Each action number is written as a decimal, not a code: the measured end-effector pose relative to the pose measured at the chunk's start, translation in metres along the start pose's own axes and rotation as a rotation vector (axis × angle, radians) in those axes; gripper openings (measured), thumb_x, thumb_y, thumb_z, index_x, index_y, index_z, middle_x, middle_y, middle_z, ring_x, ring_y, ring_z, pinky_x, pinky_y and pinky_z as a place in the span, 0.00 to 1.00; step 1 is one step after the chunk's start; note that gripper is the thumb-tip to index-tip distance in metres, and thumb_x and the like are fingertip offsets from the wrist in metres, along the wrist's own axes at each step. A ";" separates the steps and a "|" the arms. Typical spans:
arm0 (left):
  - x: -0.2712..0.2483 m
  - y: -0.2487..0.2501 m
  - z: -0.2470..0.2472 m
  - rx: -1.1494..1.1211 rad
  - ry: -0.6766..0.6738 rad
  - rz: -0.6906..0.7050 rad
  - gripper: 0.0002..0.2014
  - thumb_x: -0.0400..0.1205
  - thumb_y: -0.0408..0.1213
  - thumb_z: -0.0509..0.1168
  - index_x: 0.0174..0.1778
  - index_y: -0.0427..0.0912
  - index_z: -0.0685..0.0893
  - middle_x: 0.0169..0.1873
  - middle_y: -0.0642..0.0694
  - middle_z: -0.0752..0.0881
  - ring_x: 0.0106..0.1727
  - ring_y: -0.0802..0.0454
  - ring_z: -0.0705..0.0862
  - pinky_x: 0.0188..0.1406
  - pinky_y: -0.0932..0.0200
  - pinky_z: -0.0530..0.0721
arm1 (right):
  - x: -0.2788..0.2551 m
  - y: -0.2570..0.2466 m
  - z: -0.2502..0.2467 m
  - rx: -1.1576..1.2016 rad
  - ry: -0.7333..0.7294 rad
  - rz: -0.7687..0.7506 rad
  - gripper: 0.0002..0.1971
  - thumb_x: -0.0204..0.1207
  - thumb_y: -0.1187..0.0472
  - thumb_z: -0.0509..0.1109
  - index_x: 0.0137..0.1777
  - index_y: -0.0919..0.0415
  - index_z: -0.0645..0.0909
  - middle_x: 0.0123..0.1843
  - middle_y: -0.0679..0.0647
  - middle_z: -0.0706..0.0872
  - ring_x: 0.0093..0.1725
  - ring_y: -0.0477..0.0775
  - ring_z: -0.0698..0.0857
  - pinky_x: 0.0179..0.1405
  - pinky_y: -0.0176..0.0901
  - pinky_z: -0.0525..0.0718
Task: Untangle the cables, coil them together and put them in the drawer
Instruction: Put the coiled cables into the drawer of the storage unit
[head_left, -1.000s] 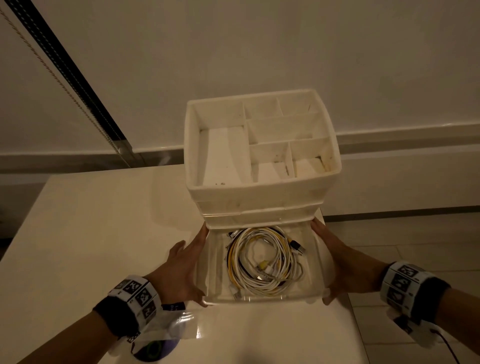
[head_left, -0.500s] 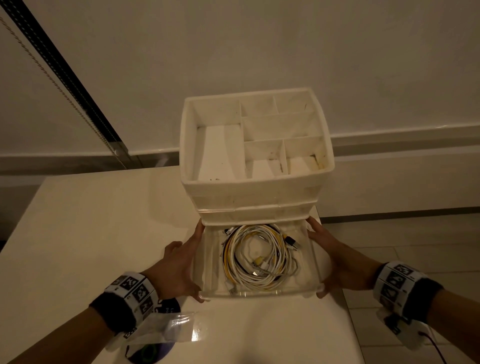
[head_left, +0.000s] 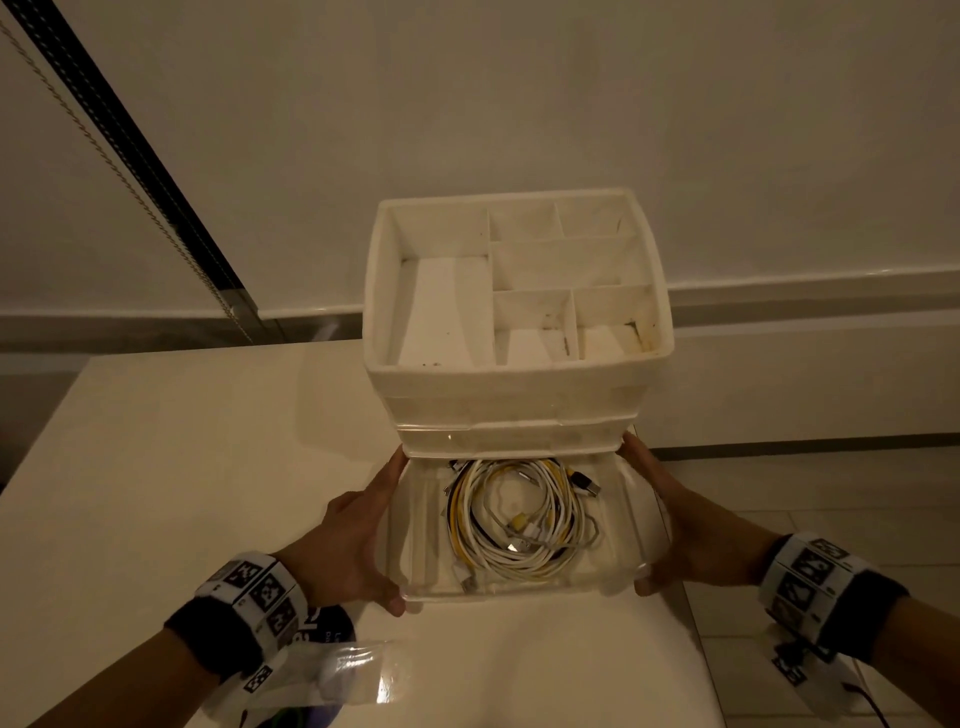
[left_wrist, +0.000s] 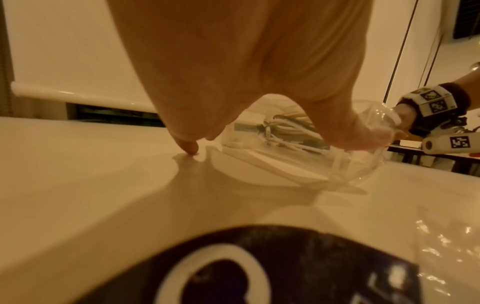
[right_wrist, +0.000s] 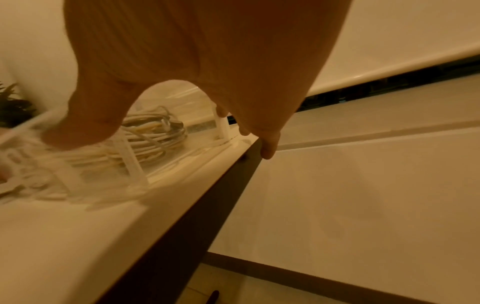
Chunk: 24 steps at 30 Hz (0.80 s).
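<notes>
A coil of white, yellow and black cables (head_left: 514, 525) lies inside the clear drawer (head_left: 422, 519), which stands pulled out from the bottom of the white organizer (head_left: 519, 384). My left hand (head_left: 363, 540) holds the drawer's left side, fingers along the wall and thumb hooked round the front corner. My right hand (head_left: 670, 525) holds the right side the same way. In the left wrist view my left hand (left_wrist: 259, 82) spans the drawer (left_wrist: 272, 164), and the cables (left_wrist: 285, 125) show through it. In the right wrist view the cables (right_wrist: 153, 127) sit under my right hand (right_wrist: 207, 61).
The organizer stands on a glossy white table (head_left: 182, 467), close to its right edge (head_left: 696, 649), with tiled floor beyond. A clear plastic packet with a dark label (head_left: 332, 670) lies on the table under my left wrist. A wall rises behind the organizer.
The drawer has slid slightly back toward the organizer. Both hands stay on its sides, and the cable coil has not shifted inside it.
</notes>
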<state>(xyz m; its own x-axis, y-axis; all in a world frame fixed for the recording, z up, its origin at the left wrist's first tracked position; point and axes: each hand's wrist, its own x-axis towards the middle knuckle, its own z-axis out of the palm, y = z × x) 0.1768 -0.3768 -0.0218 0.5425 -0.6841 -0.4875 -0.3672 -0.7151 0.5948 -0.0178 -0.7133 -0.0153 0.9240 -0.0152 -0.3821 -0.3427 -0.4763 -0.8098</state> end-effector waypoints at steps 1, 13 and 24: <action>0.000 0.000 -0.001 0.010 -0.002 0.018 0.79 0.49 0.55 0.87 0.73 0.76 0.23 0.82 0.62 0.50 0.80 0.44 0.55 0.79 0.39 0.61 | 0.000 -0.001 0.002 0.000 -0.001 -0.009 0.75 0.48 0.56 0.90 0.77 0.26 0.31 0.77 0.18 0.53 0.76 0.29 0.61 0.67 0.38 0.79; 0.004 0.002 0.022 -0.064 0.142 0.112 0.76 0.51 0.54 0.86 0.71 0.80 0.24 0.80 0.71 0.46 0.74 0.51 0.59 0.76 0.51 0.63 | 0.011 -0.008 0.014 0.057 0.072 -0.120 0.73 0.48 0.54 0.91 0.77 0.24 0.35 0.77 0.18 0.55 0.76 0.25 0.61 0.65 0.23 0.73; 0.021 -0.007 0.016 -0.194 0.277 0.132 0.62 0.58 0.56 0.84 0.79 0.79 0.46 0.67 0.81 0.68 0.69 0.66 0.70 0.67 0.67 0.68 | 0.029 0.007 0.015 0.112 0.261 -0.087 0.67 0.51 0.57 0.90 0.79 0.32 0.42 0.71 0.12 0.56 0.71 0.19 0.59 0.64 0.15 0.62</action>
<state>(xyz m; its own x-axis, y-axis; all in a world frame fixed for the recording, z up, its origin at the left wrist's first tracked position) 0.1779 -0.3885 -0.0462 0.6940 -0.6847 -0.2224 -0.3123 -0.5646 0.7640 0.0039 -0.7042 -0.0391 0.9583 -0.2107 -0.1932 -0.2631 -0.3856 -0.8844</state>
